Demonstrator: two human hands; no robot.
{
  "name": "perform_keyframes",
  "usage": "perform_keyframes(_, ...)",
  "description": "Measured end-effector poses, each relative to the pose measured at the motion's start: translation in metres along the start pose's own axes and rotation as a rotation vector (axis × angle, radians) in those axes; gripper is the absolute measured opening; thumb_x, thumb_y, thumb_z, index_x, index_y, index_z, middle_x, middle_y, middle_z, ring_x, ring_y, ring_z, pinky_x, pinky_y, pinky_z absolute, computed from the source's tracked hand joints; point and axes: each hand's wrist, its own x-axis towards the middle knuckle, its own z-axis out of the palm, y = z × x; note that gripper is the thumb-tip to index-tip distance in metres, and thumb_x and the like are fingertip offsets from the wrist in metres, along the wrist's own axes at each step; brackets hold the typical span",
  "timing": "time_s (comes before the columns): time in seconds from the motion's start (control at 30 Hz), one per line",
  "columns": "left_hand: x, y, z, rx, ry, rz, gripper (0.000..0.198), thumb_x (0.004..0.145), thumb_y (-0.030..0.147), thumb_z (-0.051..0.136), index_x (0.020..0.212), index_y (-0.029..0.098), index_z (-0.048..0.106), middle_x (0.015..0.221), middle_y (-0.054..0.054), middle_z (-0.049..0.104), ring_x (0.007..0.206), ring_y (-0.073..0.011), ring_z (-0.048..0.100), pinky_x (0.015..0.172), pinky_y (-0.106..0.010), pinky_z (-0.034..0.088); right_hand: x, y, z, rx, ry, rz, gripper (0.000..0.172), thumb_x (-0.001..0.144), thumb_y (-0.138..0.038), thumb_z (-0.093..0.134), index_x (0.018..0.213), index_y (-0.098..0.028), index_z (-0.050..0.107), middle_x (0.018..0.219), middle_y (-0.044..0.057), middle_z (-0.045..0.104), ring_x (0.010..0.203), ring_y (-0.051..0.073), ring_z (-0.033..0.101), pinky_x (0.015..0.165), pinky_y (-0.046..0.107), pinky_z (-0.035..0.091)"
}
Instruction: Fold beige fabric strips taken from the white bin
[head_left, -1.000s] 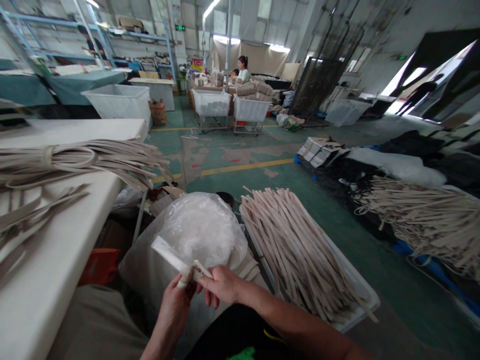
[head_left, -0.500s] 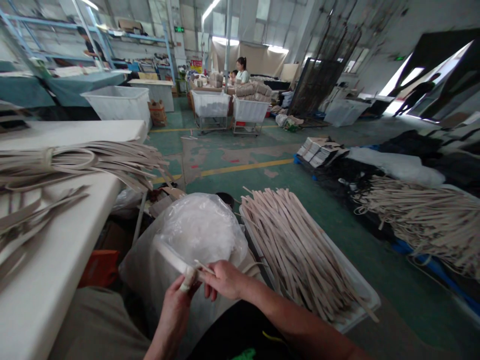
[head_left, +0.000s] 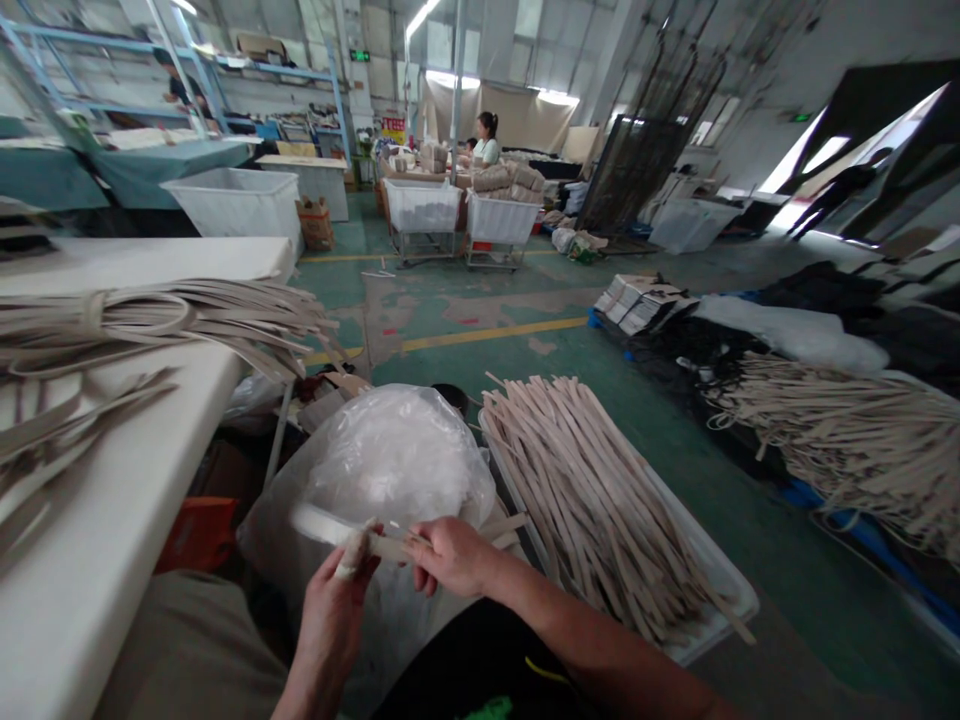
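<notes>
Over the clear plastic bag (head_left: 405,450) with white fluffy filling, I hold a pale flat fabric strip (head_left: 388,548) between my hands. My left hand (head_left: 334,600) is closed on it, with what looks like a light wrapping on one finger. Beyond that hand the strip's pale end sticks out to the left, blurred. My right hand (head_left: 454,558) pinches the strip's other part, and a thin pale piece juts from its fingertips; I cannot make out what it is. Beside the bag on the right, a white tray (head_left: 739,600) holds many similar beige strips (head_left: 577,490).
A white table (head_left: 172,440) on the left carries a tied bundle of strips (head_left: 157,315). More strips (head_left: 847,430) lie on a pallet at right. White bins (head_left: 232,205) and a seated person (head_left: 487,145) are further back. An orange item (head_left: 196,535) sits under the table.
My left hand has moved left along the strip, away from my right hand, so more strip shows between them. My right hand has barely moved.
</notes>
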Motion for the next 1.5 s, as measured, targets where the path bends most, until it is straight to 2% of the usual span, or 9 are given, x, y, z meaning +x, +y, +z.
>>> perform_keyframes(0.3,-0.003,-0.015,0.0,0.213,-0.201,0.025,0.039,0.06,0.047,0.084,0.075,0.012,0.078,0.066,-0.006,0.071,0.071,-0.023,0.065,0.072,-0.031,0.052,0.003,-0.003,0.006,0.024,0.071,-0.013,0.04,0.099,-0.041,0.037,0.08,-0.016,0.062,0.055,-0.002,0.059,0.049,0.012,0.059,0.056,0.021,0.045)
perform_keyframes(0.5,-0.002,-0.013,-0.003,0.433,-0.195,0.098,0.034,0.058,0.049,0.083,0.07,0.018,0.079,0.064,-0.005,0.071,0.07,-0.024,0.063,0.071,-0.031,0.049,0.009,0.004,-0.007,0.116,0.386,-0.075,0.047,0.1,-0.045,0.032,0.097,-0.014,0.067,0.093,0.008,0.07,0.082,0.018,0.067,0.076,0.028,0.049)
perform_keyframes(0.67,-0.01,-0.028,0.008,0.562,-0.42,0.062,0.022,0.052,0.04,0.086,0.054,0.021,0.076,0.056,-0.005,0.067,0.064,-0.0259,0.061,0.071,-0.036,0.05,0.012,-0.002,0.001,0.064,0.189,-0.128,0.037,0.099,-0.038,0.039,0.099,-0.015,0.068,0.09,0.004,0.071,0.085,0.018,0.064,0.078,0.025,0.046)
perform_keyframes(0.8,-0.014,-0.04,0.01,0.564,-0.37,0.115,0.019,0.043,0.029,0.089,0.045,0.022,0.071,0.076,-0.009,0.072,0.081,-0.0305,0.061,0.076,-0.037,0.051,0.014,-0.003,0.014,0.111,0.148,-0.097,0.031,0.096,-0.03,0.043,0.086,-0.014,0.067,0.079,0.003,0.069,0.073,0.015,0.064,0.07,0.023,0.045)
perform_keyframes(0.93,-0.015,-0.036,0.012,0.561,-0.399,0.079,0.021,0.046,0.028,0.088,0.041,0.022,0.068,0.066,-0.009,0.067,0.074,-0.0291,0.06,0.073,-0.038,0.052,0.013,-0.004,0.015,0.306,0.205,-0.056,0.026,0.092,-0.031,0.046,0.08,-0.014,0.062,0.072,0.002,0.066,0.065,0.013,0.061,0.061,0.022,0.045)
perform_keyframes(1.13,-0.014,-0.032,0.013,0.558,-0.293,0.102,0.028,0.032,0.013,0.09,0.041,0.022,0.064,0.067,-0.005,0.065,0.08,-0.0288,0.06,0.074,-0.036,0.051,0.011,-0.007,0.016,0.426,0.15,-0.186,0.033,0.09,-0.041,0.05,0.077,-0.014,0.062,0.073,0.003,0.065,0.065,0.012,0.06,0.062,0.022,0.046)
perform_keyframes(1.33,-0.009,-0.018,0.004,0.428,-0.46,-0.063,0.028,0.062,0.034,0.085,0.084,0.018,0.078,0.087,-0.006,0.073,0.088,-0.0262,0.065,0.078,-0.032,0.051,0.012,-0.004,0.001,0.575,0.233,-0.151,0.039,0.088,-0.054,0.052,0.078,-0.017,0.052,0.061,-0.002,0.061,0.049,0.01,0.056,0.05,0.022,0.045)
perform_keyframes(1.4,-0.002,-0.009,0.0,0.227,-0.343,-0.103,0.039,0.067,0.043,0.081,0.099,0.02,0.076,0.101,-0.008,0.075,0.097,-0.0261,0.066,0.08,-0.032,0.052,0.011,-0.002,-0.007,0.536,0.23,-0.173,0.039,0.089,-0.055,0.051,0.079,-0.017,0.05,0.058,-0.003,0.059,0.045,0.009,0.053,0.046,0.02,0.043)
perform_keyframes(1.5,0.009,0.002,-0.003,-0.102,-0.129,-0.11,0.045,0.057,0.049,0.086,0.09,0.02,0.077,0.09,-0.006,0.076,0.084,-0.0218,0.069,0.073,-0.03,0.057,0.01,0.006,-0.006,0.474,0.134,-0.126,0.037,0.09,-0.053,0.052,0.08,-0.018,0.048,0.057,-0.004,0.058,0.04,0.008,0.051,0.041,0.018,0.039)
